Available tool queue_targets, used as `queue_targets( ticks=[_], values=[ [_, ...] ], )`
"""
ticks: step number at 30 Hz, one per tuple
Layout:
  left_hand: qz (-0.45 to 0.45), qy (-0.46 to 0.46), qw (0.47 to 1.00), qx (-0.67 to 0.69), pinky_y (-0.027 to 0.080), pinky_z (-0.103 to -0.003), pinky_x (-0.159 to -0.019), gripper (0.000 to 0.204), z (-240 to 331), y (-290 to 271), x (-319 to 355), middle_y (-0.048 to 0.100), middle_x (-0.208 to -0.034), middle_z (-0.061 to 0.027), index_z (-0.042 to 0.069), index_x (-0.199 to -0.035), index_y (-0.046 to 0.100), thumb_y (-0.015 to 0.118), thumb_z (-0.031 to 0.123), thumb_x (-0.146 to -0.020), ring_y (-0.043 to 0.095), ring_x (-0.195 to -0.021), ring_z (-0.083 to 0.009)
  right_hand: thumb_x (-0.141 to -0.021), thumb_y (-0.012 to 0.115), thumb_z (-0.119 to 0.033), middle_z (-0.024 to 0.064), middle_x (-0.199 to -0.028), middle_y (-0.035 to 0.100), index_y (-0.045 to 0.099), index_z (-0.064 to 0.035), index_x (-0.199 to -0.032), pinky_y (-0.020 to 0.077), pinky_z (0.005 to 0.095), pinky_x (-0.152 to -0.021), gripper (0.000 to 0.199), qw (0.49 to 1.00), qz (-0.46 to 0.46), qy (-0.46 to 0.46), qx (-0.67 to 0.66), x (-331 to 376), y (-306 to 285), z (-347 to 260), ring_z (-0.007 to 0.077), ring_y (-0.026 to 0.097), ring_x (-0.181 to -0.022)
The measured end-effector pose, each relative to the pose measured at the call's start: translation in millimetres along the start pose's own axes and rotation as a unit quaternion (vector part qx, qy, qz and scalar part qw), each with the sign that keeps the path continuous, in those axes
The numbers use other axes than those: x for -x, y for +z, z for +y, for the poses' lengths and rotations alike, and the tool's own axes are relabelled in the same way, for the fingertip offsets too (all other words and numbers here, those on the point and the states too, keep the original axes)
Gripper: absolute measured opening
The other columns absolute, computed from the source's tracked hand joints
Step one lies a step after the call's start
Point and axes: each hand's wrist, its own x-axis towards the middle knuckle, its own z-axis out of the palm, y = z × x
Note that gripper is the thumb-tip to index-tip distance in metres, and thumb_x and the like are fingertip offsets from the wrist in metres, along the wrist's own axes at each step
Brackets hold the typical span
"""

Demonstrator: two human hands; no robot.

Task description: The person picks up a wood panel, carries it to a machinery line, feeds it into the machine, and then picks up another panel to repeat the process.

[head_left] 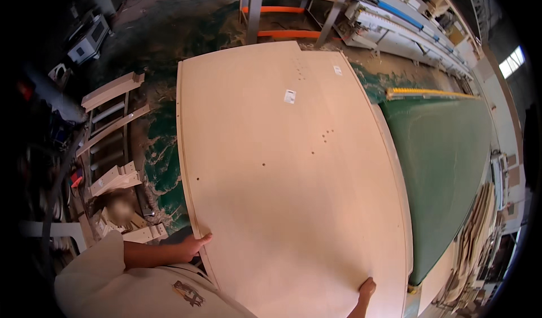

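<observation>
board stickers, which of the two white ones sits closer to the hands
The larger white sticker near the middle of the wooden board is closer to the hands; the smaller sticker lies farther up, toward the board's far right corner.

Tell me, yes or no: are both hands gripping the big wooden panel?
Yes. The left hand grips the panel at its left edge, the right hand its near edge.

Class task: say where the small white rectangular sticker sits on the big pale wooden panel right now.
In the head view, the small white rectangular sticker lies on the far half of the large pale wooden panel, right of its centre line, below a cluster of small drilled holes.
</observation>
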Motion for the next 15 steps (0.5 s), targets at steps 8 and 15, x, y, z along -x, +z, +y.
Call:
queue_targets(
  ticks=[8,15],
  values=[
    [-0.134,0.033,0.990,0.006,0.046,-0.039,-0.100,0.065,97,-39,8,0.055,-0.137,-0.0043,0.015,-0.147,0.042,0.057,0.056,-0.098,0.055,-0.124,-0.0202,-0.094,0.044,-0.034,0.0341,-0.070,0.063,0.066,0.0153,-0.076,0.0461,0.0577,-0.061,0.057,0.984,0.169,-0.043,0.034,8,-110,-112,0.0475,0.062,-0.061],
    [-0.144,0.109,0.977,0.113,0.048,-0.031,-0.067,0.068,182,-119,-31,0.063,-0.114,-0.0026,0.010,-0.133,0.053,0.071,0.059,-0.088,0.062,-0.088,-0.0158,-0.096,0.044,-0.041,0.0380,-0.079,0.064,0.066,0.0178,-0.087,0.0459,0.0601,-0.067,0.064,0.961,0.270,-0.042,0.043,110,-198,-360,0.0504,0.063,-0.073]
  ],
)
